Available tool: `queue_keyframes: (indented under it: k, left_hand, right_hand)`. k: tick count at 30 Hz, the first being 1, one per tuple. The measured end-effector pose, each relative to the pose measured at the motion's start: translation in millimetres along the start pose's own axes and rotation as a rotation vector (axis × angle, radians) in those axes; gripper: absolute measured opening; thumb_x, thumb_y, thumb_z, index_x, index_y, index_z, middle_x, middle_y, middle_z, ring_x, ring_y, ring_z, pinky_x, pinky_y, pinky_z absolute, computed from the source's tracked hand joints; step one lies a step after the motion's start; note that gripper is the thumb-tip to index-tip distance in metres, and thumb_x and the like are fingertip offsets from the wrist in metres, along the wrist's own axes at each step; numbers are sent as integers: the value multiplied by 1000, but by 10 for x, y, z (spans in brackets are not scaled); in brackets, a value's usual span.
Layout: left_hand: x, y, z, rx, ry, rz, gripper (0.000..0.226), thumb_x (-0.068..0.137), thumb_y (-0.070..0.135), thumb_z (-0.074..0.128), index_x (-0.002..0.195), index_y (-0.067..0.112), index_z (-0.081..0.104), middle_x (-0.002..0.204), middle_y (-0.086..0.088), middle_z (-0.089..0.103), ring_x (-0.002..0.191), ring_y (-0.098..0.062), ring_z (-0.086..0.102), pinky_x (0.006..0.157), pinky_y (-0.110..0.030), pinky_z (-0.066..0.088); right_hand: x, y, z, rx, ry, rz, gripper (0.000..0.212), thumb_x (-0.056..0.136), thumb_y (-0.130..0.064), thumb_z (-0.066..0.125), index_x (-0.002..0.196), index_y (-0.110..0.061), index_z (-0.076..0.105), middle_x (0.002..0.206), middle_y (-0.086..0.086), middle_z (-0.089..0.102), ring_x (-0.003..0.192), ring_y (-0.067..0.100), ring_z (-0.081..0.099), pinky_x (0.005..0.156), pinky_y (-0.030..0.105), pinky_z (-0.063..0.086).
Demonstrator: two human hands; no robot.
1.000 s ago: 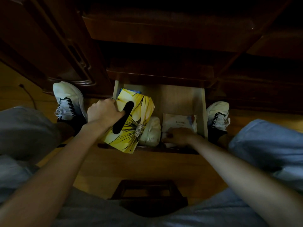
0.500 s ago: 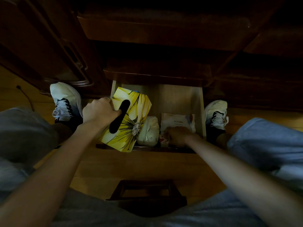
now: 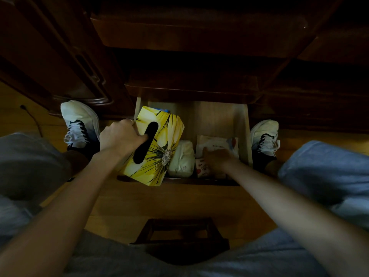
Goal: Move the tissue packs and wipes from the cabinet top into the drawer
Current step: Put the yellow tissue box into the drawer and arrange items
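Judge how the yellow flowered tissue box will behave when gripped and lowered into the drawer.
The yellow flowered tissue box probably stays stiff: its edges look straight in the left hand. It seems light, held one-handed. Tilted, it could snag on the drawer.

Views: one, head-worn, wide-angle.
Facing: pointed steeply down past the person's forearms at the open drawer (image 3: pixel 217 116), which sat at 12 o'clock of centre.
Nearness: close, within arm's reach.
Edges: knees at 3 and 9 o'clock, dark cabinet (image 3: pixel 189 31) along 12.

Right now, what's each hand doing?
Left hand: grips the yellow tissue box, thumb in its slot.
Right hand: down on the packs in the drawer; grip cannot be told.
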State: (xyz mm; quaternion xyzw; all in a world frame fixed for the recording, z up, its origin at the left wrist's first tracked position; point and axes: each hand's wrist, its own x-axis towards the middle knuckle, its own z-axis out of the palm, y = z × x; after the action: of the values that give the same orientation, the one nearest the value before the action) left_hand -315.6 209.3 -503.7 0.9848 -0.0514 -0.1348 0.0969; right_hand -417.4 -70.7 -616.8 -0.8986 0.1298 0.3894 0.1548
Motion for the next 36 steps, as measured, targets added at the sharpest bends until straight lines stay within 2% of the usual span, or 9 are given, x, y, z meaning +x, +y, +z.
queue_keyframes:
  k: [4, 9, 12, 16, 21, 27, 30, 33, 36]
  left_hand:
    - [0, -2, -28, 12, 3, 5, 47, 75, 64, 69, 90, 20, 65, 80, -4, 64, 81, -32, 65, 66, -35, 49]
    - [-3, -32, -38, -1, 31, -12, 41, 76, 62, 69, 84, 22, 63, 77, -3, 65, 76, -30, 65, 62, -33, 48]
    - [10, -64, -27, -24, 29, -55, 42, 78, 60, 70, 88, 20, 65, 79, -4, 66, 78, -31, 66, 65, -36, 54]
    - [30, -108, -36, -50, 11, -116, 47, 78, 61, 69, 88, 15, 64, 79, -6, 66, 77, -31, 66, 68, -40, 58]
    - [42, -200, -57, -86, 23, -141, 45, 80, 59, 69, 87, 15, 64, 77, -5, 65, 76, -30, 66, 67, -40, 58]
    - [19, -304, -94, -139, 32, -173, 44, 80, 56, 70, 89, 14, 64, 82, -6, 66, 80, -30, 65, 71, -44, 59]
    - [21, -341, -96, -144, 55, -187, 44, 78, 57, 72, 87, 15, 64, 79, -5, 65, 78, -30, 65, 69, -41, 58]
    - [74, -317, -78, -169, 43, -200, 46, 76, 60, 70, 86, 16, 63, 81, -5, 66, 80, -30, 65, 70, -41, 59]
    - [143, -191, -29, -247, 6, -208, 51, 74, 62, 68, 95, 16, 59, 87, -5, 65, 84, -30, 64, 71, -39, 57]
  right_hand:
    - [202, 159, -577, 10, -64, -71, 67, 95, -31, 68, 152, -20, 35, 153, 12, 42, 135, 32, 46, 102, 42, 47]
    - [456, 493, -610, -422, 72, -24, 88, 93, -50, 63, 160, -21, 14, 159, 13, 34, 145, 35, 32, 115, 48, 28]
    - [585, 521, -483, -537, 51, -40, 81, 88, -59, 63, 151, -18, 33, 150, 13, 45, 140, 35, 37, 118, 50, 17]
    - [652, 397, -665, -574, 164, -16, 55, 93, -51, 62, 138, -20, 55, 145, 11, 50, 136, 34, 39, 111, 50, 29]
    - [686, 182, -841, -43, 451, 9, 29, 102, -17, 51, 132, -18, 53, 127, 12, 63, 113, 34, 63, 81, 43, 54]
    - [796, -336, -762, 896, 191, 108, 54, 101, -38, 57, 147, -11, 47, 140, 11, 55, 127, 33, 54, 90, 39, 49]
    - [749, -463, -698, 872, -138, 14, 55, 105, -42, 47, 151, -14, 40, 128, 2, 48, 134, 27, 45, 75, 28, 41]
    - [788, -400, -720, 818, -15, -37, 42, 104, -25, 53, 143, -7, 51, 139, 14, 56, 124, 30, 55, 71, 20, 47]
    - [666, -282, -819, 718, 149, -50, 43, 104, -29, 55, 141, -6, 53, 141, 18, 56, 124, 32, 56, 96, 36, 49]
